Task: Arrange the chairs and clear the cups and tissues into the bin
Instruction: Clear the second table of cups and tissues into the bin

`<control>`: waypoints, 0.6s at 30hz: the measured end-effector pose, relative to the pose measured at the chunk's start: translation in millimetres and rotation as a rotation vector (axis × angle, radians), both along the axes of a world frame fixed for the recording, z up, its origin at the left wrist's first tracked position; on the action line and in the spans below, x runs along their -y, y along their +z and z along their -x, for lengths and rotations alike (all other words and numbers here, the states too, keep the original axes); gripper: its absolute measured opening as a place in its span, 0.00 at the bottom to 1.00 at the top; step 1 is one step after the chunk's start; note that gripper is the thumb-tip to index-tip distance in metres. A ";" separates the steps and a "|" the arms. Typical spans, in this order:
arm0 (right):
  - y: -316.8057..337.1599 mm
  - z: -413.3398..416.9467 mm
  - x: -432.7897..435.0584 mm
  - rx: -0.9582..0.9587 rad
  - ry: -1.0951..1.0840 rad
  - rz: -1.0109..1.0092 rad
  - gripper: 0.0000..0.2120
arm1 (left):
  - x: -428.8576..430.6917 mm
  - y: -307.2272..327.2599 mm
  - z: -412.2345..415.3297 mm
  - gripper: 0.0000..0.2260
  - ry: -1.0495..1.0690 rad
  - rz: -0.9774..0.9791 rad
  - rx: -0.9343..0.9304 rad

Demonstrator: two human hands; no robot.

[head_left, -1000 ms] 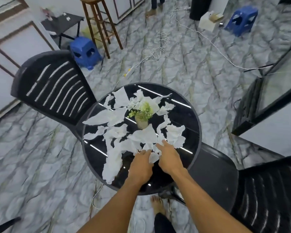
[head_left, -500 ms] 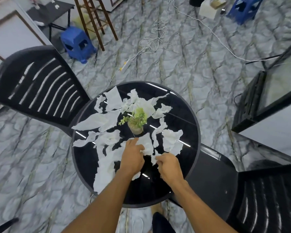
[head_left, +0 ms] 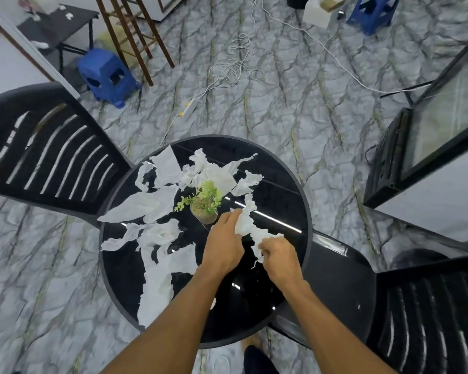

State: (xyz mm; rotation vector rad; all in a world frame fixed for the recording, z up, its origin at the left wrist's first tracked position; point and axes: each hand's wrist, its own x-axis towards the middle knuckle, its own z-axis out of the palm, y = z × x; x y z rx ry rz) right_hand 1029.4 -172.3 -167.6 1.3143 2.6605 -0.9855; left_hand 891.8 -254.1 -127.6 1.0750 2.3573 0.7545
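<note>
On the round glossy black counter [head_left: 277,188], near its right half, the left hand [head_left: 223,245] and the right hand [head_left: 281,259] meet at a crumpled white tissue bunch [head_left: 247,225] that lies just right of a small potted green plant [head_left: 206,203] at the counter's middle. The right hand's grip is narrow, its curled fingers pinching the lower end of the bunch, from which a thin shred hangs. The left hand's fingers lie slightly bent against the bunch's upper left edge; whether that grip closes round the paper I cannot tell. Torn white tissue pieces [head_left: 152,205] are spread flat over the left and far parts of the counter, some touching the plant's pot, and one long piece reaches the near left rim. A black slatted plastic chair [head_left: 52,157] stands against the counter's left side, and a second black slatted chair [head_left: 430,306] is tucked in at the near right, its seat partly under the rim. Farther off on the grey marble floor [head_left: 295,109] are a blue plastic stool [head_left: 108,74], brown wooden stool legs [head_left: 135,36] and a tangled white cable [head_left: 233,66].
</note>
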 end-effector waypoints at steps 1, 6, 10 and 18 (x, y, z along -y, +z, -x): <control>-2.2 -4.1 2.4 -0.019 -0.005 0.016 0.12 | -8.2 -3.6 1.4 0.29 -0.028 0.040 0.009; -0.3 -12.4 7.4 -0.068 -0.039 0.121 0.14 | -21.7 -28.1 5.0 0.14 -0.179 0.213 -0.052; -6.1 -7.9 11.8 -0.094 -0.187 0.175 0.09 | -6.9 -25.4 2.5 0.12 -0.049 0.132 0.045; 5.5 37.5 63.2 -0.205 -0.098 0.052 0.15 | 91.2 7.2 28.4 0.14 0.318 -0.066 0.047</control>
